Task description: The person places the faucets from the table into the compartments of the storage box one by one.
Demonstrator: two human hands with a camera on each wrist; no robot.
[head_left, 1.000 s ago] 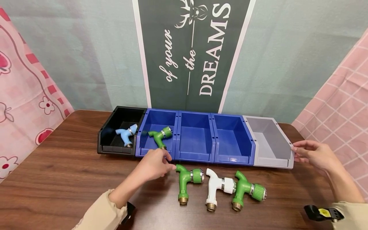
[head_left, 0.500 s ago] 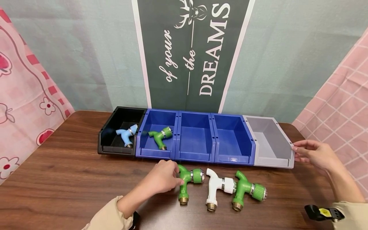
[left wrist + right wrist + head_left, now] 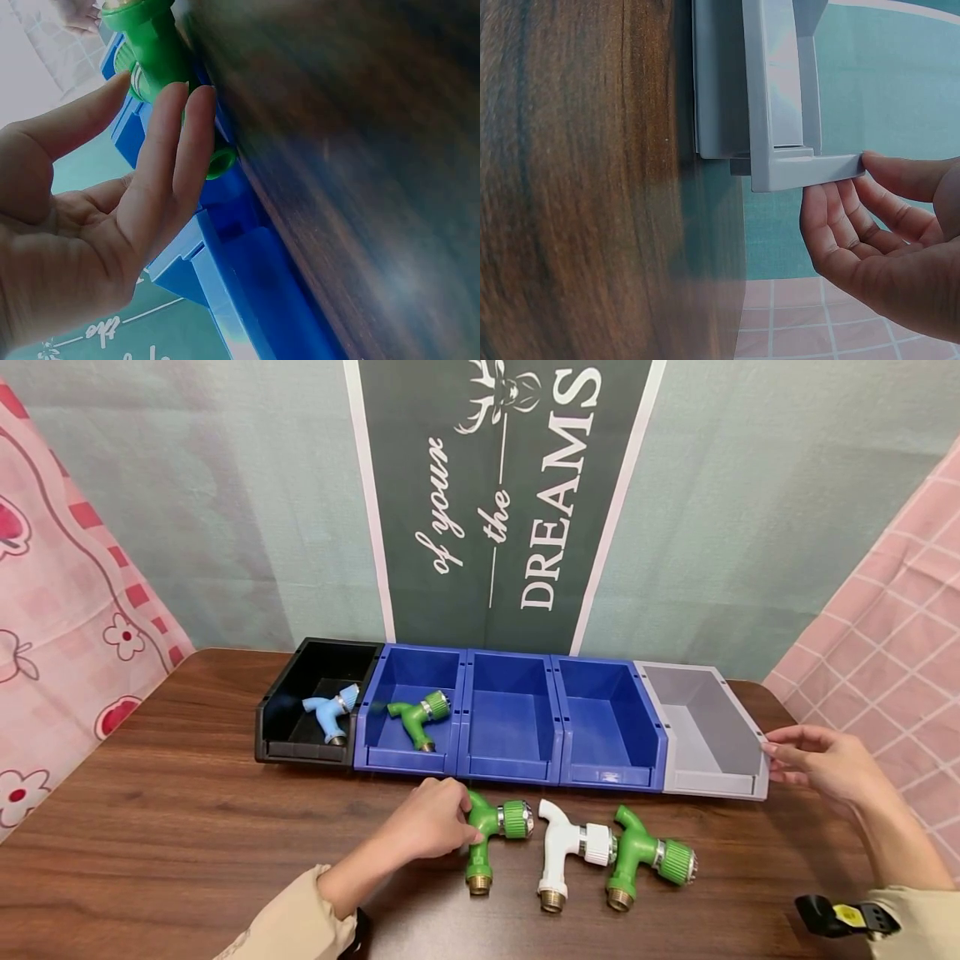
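My left hand (image 3: 429,820) pinches the body of a green tap (image 3: 479,853) lying on the wooden table, thumb on its near side. In the left wrist view the fingers (image 3: 160,142) lie along this green tap (image 3: 155,46), its spout pointing past them. A white tap (image 3: 556,852) and another green tap (image 3: 632,853) lie to its right, each with a brass threaded end toward me. At the far right my right hand (image 3: 831,766) holds the side wall of a grey bin (image 3: 761,97), thumb on the rim and fingers under it.
Left of the grey bin stand three joined blue bins (image 3: 510,768) and a black bin (image 3: 303,750). The black one holds a light blue tap (image 3: 327,715), the leftmost blue one a green tap (image 3: 412,720). Curtains hang behind and at both sides.
My left hand has moved from the green tap's spout tip toward me and right, onto the tap's body. Over the last half second it barely shifts. The right hand stays at the grey bin.
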